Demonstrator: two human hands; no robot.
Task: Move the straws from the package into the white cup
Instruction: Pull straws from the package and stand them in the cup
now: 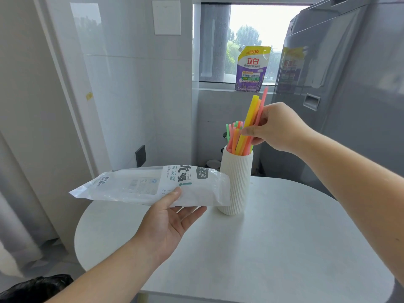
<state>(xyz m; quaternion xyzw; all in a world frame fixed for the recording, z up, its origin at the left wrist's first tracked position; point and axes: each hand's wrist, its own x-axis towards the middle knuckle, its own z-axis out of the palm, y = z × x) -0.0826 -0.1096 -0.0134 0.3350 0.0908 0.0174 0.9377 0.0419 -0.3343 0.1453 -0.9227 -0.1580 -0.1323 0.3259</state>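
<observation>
Windowsill pouch (251,68) "立白", package (140,184) "Drink"

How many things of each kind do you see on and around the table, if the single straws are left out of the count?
white ribbed cup: 1
straw package: 1
detergent pouch: 1
round white table: 1
hands: 2, the left hand and the right hand
Total: 6
The straws overlap too much to count.

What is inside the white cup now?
Many coloured straws stand in the white cup, tops sticking out; the right hand grips a few of them. Their lower parts are hidden by the cup's wall.
</observation>
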